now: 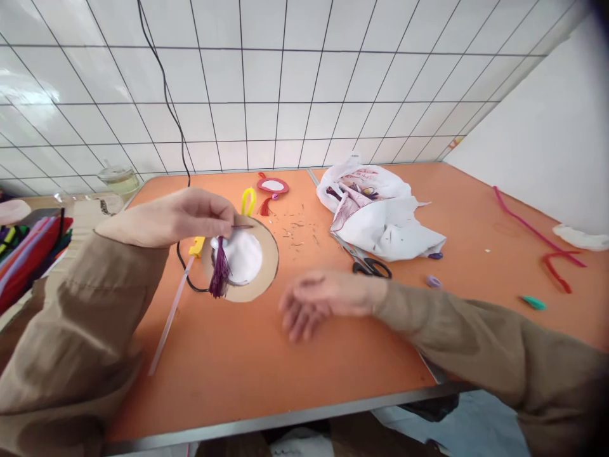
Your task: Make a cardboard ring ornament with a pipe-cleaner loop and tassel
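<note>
My left hand (202, 219) pinches a purple tassel (220, 270) by its top, with a thin dark strand sticking out to the right of the fingertips. The tassel hangs over a cardboard ring (269, 254) that has a white round centre (248, 257). Behind the ring a yellow fuzzy loop (248, 202) stands up. My right hand (311, 301), blurred by motion, hovers over the orange table to the right of the ring, its fingers apart and nothing in them. A yellow glue gun (196, 246) with a clear glue stick (167, 330) lies below my left wrist.
A red round piece (273, 185) with a red tassel (265, 206) lies at the back. Black scissors (372, 266) rest beside a white plastic bag (390, 222). Pipe cleaners (537, 225) are on the right. A black cable (166, 95) hangs down the tiled wall.
</note>
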The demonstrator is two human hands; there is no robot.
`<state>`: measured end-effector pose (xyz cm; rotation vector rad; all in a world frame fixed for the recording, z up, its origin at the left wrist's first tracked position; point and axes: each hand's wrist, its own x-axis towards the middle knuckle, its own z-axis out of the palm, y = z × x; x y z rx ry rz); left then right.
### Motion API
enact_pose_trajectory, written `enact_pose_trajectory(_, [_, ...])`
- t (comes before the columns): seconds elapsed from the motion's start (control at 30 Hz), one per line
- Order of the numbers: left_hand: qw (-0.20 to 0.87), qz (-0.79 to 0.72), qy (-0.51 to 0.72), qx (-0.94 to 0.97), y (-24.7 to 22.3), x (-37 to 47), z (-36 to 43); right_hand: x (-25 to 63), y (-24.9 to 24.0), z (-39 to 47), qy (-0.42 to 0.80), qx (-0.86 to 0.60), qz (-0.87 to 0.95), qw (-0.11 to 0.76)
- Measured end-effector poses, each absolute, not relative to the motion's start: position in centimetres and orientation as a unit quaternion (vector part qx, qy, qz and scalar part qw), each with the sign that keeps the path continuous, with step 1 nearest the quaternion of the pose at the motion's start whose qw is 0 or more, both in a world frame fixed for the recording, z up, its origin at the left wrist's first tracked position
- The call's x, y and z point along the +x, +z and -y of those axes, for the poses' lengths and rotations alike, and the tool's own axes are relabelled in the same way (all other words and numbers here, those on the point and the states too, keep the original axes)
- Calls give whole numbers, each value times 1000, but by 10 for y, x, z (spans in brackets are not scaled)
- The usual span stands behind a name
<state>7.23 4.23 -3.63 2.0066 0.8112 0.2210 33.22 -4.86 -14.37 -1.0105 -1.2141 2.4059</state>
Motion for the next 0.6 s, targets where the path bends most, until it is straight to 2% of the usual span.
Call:
enact_pose_trajectory(0.03, [462,-336,116,813,-34,68,-43,327,-150,54,854,-322,398,92])
enact_pose_trajectory(0.1, [457,-351,170,799,-31,63,-43,316,-160,53,863,-323,365,130])
enact_pose_trajectory(0.2, [461,-363,222,779,-25,59,-38,311,-171,18,791,-398,344,313])
enact_pose_trajectory(0.27, [468,-357,246,770,-20,59,-32,319,-174,-14,678,-459,339,463])
enact_pose_trajectory(0.33, [470,-352,255,768,-16,58,-29,326,-175,-38,611,-483,338,528])
enact_pose_trajectory(0.43, [466,-350,254,771,-14,57,-28,317,-177,-46,589,-474,372,538])
enact_pose_trajectory(0.6, [459,-353,251,776,-15,56,-30,262,-190,-48,596,-445,473,472])
